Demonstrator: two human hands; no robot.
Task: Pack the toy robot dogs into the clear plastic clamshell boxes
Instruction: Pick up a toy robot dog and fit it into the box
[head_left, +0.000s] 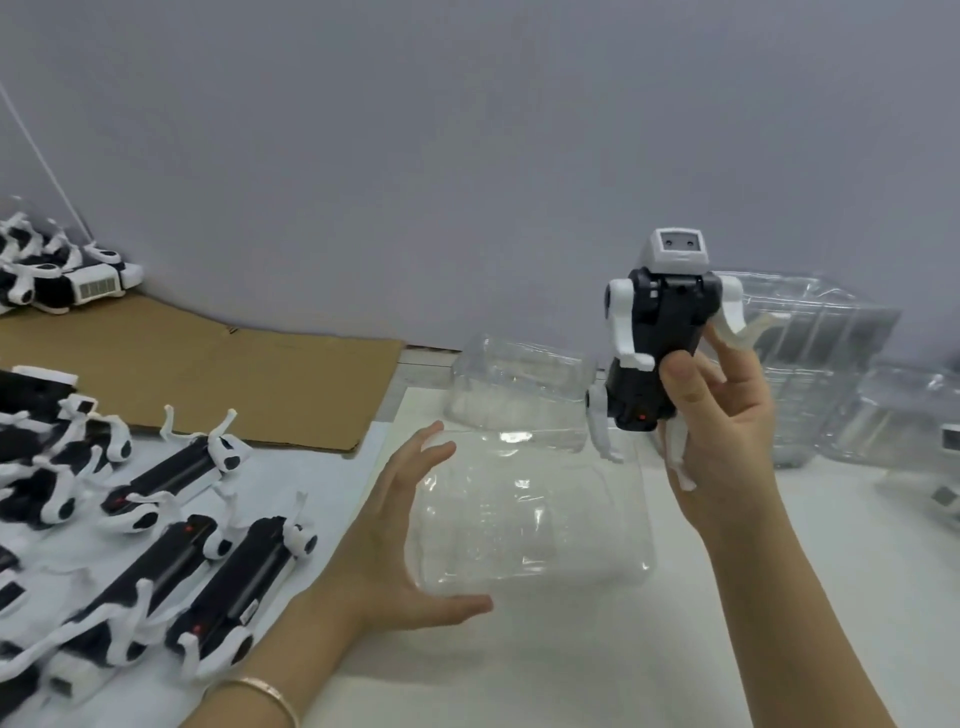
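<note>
White tabletop (571, 675) meets a plain grey wall (467, 130); your right hand (722, 431) grips a toy robot dog (654, 332) upright, head up, above the open clamshell box (535, 519). Your left hand (395, 530) rests straight-fingered against the box's left edge. More dogs (197, 545) lie at left beside cardboard (234, 374); empty boxes (810, 353) stand at right

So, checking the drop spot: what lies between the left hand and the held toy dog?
In the head view, the open clear box lies between the left hand and the toy dog.
</note>
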